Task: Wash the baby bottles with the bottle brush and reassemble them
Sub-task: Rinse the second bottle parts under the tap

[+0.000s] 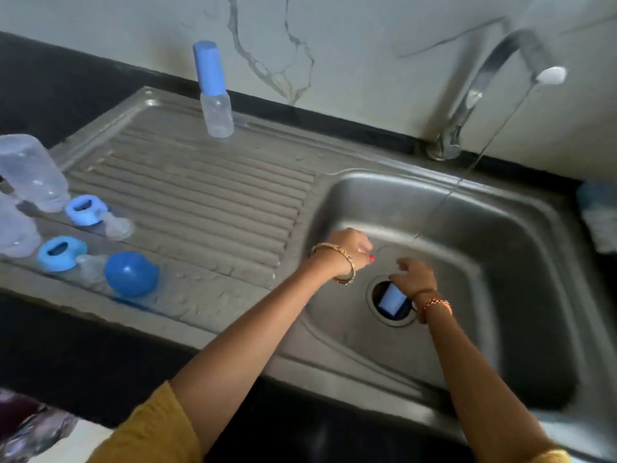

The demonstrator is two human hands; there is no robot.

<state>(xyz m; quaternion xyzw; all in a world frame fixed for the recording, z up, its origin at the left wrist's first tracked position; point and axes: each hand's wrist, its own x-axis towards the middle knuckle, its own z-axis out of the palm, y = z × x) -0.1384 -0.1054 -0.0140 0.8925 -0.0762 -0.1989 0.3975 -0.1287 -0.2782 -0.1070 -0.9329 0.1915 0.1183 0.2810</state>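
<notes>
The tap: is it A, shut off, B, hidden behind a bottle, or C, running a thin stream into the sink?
C: a thin stream falls from the tap into the sink, near the hands.

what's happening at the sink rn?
A person is mid-wash on baby bottles. Both hands are over the sink basin under a thin stream from the tap; the left hand and right hand look empty. A light blue block sits in the drain. On the drainboard: one assembled bottle with blue cap, plus two bare bottles, two blue collar rings, clear teats and a blue dome cap, not yet reassembled.
</notes>
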